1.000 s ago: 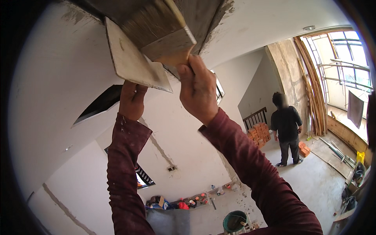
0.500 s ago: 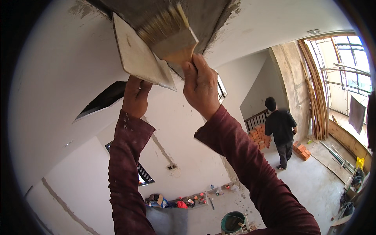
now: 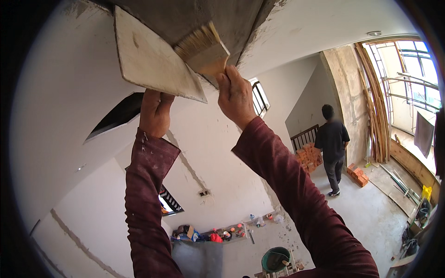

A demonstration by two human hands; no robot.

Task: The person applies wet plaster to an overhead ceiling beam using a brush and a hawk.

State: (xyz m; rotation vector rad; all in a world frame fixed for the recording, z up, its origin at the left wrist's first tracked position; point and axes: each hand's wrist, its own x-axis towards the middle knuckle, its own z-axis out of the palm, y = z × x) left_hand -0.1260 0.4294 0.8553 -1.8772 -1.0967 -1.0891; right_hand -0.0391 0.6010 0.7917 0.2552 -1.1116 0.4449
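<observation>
Overhead, my left hand [image 3: 155, 113] grips a pale, flat rectangular board [image 3: 153, 58] from underneath, its fingers partly hidden by it. My right hand [image 3: 236, 97] is closed on the wooden handle of a wide paintbrush [image 3: 201, 48], bristles angled up and left beside the board, at a dark grey plastered recess [image 3: 227, 18] in the white ceiling. Whether the bristles touch that surface is hard to tell. Rough grey smears line the recess's edges. Both my maroon sleeves reach up from the lower edge.
A person [image 3: 331, 143] in dark clothes stands below right by stacked bricks [image 3: 306, 157] and a railing [image 3: 303, 134]. Timber [image 3: 375, 116] and scaffolding [image 3: 403, 78] line the bright window. A green bucket [image 3: 276, 259] sits directly below; assorted items [image 3: 215, 236] lie along the far wall.
The board has shifted left since half a second ago, and the brush's bristles sit lower than a second ago. The person below has turned and stepped slightly toward the bricks and railing.
</observation>
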